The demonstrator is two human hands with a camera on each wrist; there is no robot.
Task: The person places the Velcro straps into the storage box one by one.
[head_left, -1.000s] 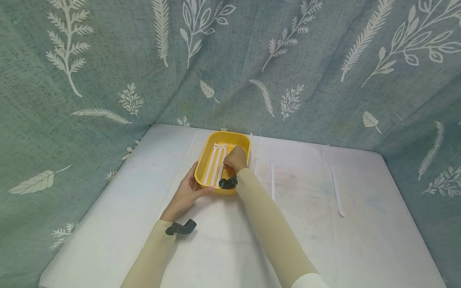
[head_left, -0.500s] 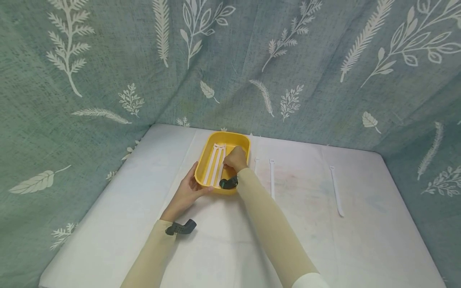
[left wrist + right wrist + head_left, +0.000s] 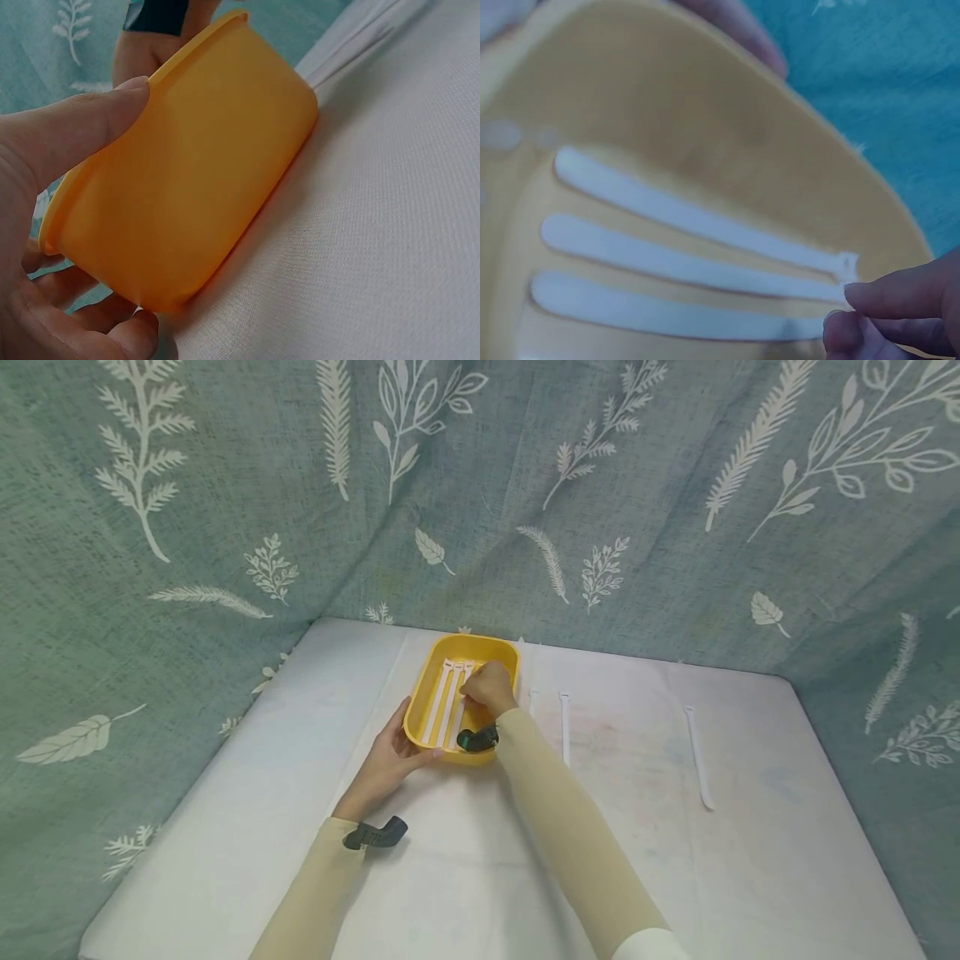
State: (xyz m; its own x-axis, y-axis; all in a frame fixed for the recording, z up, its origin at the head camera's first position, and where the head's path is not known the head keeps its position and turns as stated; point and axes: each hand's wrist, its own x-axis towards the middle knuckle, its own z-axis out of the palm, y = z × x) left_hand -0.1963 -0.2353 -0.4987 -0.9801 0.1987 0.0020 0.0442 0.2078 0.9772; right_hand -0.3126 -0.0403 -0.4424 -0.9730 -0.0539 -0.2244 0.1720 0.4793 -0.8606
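Note:
In the head view, a yellow plastic tray stands on the white-covered table. My left hand grips its near left corner. In the left wrist view the thumb presses the rim while the other fingers curl under the side. Three white cable straps with slotted heads lie side by side on the tray's floor. Reaching inside, my right hand pinches the rightmost strap between thumb and forefinger, near its head. That head is partly hidden by the fingertips in the right wrist view.
More white straps lie on the table right of the tray: one close by, partly behind the right arm, another beside it, and a third farther right. A green leaf-patterned cloth hangs behind the table and at both sides.
My right hand has shifted slightly left inside the tray. The head of the pinched strap has moved by a small amount beside the other two. My left hand keeps its grip on the tray.

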